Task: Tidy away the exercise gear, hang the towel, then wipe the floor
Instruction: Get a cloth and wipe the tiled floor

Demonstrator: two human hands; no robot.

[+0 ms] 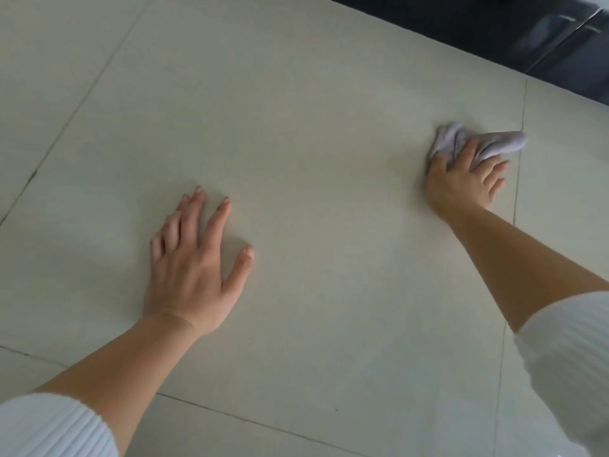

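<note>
A pale tiled floor (313, 133) fills the view. My right hand (461, 183) presses a crumpled light grey cloth (487, 143) onto the floor at the right, fingers gripping it; the cloth is blurred. My left hand (194, 258) lies flat on the floor at the lower left, fingers spread, holding nothing. Both forearms are bare below white ribbed sleeves.
A dark, glossy piece of furniture or skirting (514, 37) runs along the top right edge. Grout lines cross the floor at the left, bottom and right. No exercise gear or towel is in view.
</note>
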